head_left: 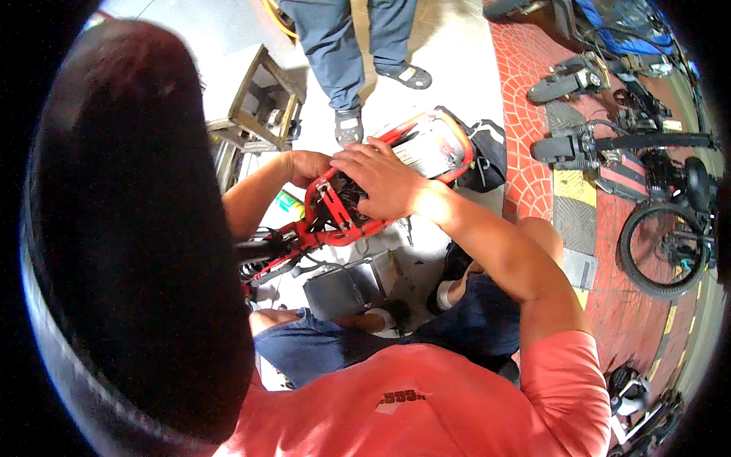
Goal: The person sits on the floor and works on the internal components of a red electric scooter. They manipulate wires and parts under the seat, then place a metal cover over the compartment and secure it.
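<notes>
A red tubular vehicle frame (333, 206), seemingly of a small electric bike or scooter, stands in front of my knees with dark parts and wires inside it. My right hand (384, 181) is laid over its upper side, fingers curled across the tubing and thumb lower down. Close beside it, my left hand (308, 166) is bent in at the frame's far left corner. Its fingertips are partly hidden, so what they pinch does not show. The frame's front end, with a black tube (263, 250), runs toward the left, partly covered by a large dark shape.
The large black shape (145, 228) blocks the left side. A person in dark trousers (327, 46) stands beyond the frame, near a wooden stool (259, 99). A black bag (484, 156) lies by the frame's right end. Scooters and a bike wheel (661, 250) line the right.
</notes>
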A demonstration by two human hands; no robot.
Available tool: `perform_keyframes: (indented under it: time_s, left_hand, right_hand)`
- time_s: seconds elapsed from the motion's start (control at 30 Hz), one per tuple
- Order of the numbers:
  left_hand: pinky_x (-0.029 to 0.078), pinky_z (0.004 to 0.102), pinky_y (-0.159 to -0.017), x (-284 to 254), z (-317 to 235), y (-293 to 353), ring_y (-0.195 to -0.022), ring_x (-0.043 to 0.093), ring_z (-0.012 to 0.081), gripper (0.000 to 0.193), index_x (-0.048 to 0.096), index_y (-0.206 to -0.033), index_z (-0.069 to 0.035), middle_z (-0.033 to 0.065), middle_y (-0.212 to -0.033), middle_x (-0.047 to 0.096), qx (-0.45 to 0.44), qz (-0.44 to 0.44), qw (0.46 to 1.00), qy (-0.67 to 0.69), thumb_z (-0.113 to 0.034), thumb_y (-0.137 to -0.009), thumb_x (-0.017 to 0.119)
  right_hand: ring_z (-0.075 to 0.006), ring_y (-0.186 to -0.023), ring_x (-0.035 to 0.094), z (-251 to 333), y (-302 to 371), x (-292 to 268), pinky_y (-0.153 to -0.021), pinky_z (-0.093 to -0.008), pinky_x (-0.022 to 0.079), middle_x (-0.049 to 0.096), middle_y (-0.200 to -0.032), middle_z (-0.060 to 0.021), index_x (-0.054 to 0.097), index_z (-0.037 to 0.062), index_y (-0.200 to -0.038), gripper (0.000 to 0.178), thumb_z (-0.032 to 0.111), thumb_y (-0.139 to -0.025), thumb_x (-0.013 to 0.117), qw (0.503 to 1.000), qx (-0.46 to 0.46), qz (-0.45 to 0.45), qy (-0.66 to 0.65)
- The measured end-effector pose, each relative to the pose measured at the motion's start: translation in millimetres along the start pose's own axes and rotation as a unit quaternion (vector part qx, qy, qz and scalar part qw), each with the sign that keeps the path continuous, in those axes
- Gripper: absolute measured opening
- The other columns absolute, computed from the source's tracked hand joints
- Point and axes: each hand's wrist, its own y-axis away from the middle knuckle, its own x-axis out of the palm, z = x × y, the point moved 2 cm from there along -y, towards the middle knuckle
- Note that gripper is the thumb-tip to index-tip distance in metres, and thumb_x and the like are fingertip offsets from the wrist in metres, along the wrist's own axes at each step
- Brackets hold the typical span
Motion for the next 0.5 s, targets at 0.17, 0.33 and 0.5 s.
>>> perform_keyframes:
  time_s: [0.17, 0.33, 0.5]
  left_hand:
    - [0.059, 0.0395, -0.093, -12, 5, -10, -0.101, 0.072, 0.0214, 0.034, 0.073, -0.116, 0.000, 0.0102, -0.117, 0.076, -0.066, 0.045, 0.995, 0.068, -0.013, -0.087, 0.084]
    - [0.058, 0.0361, -0.089, -19, 6, -6, -0.104, 0.070, 0.0172, 0.040, 0.069, -0.125, -0.002, 0.0083, -0.117, 0.075, -0.095, 0.001, 0.996, 0.003, -0.011, -0.088, 0.082]
    - [0.056, 0.0348, -0.092, -25, 14, 5, -0.102, 0.066, 0.0171, 0.035, 0.069, -0.122, 0.003, 0.0088, -0.114, 0.073, -0.055, -0.112, 0.987, -0.106, -0.010, -0.091, 0.075]
  right_hand:
    - [-0.0329, -0.149, 0.039, -1, 0, 2, -0.127, -0.0531, 0.020, 0.051, -0.152, -0.0172, 0.051, 0.0004, -0.146, 0.076, 0.021, -0.075, 0.067, 0.999, -0.011, -0.037, -0.012]
    - [-0.0335, -0.149, 0.039, -7, -2, 2, -0.126, -0.0536, 0.020, 0.051, -0.151, -0.0175, 0.050, 0.0012, -0.146, 0.074, 0.021, -0.077, 0.068, 1.000, -0.008, -0.020, -0.019]
    - [-0.0336, -0.149, 0.039, -6, -1, 1, -0.127, -0.0534, 0.020, 0.051, -0.151, -0.0177, 0.051, 0.0008, -0.146, 0.074, 0.022, -0.077, 0.068, 1.000, -0.011, -0.019, -0.016]
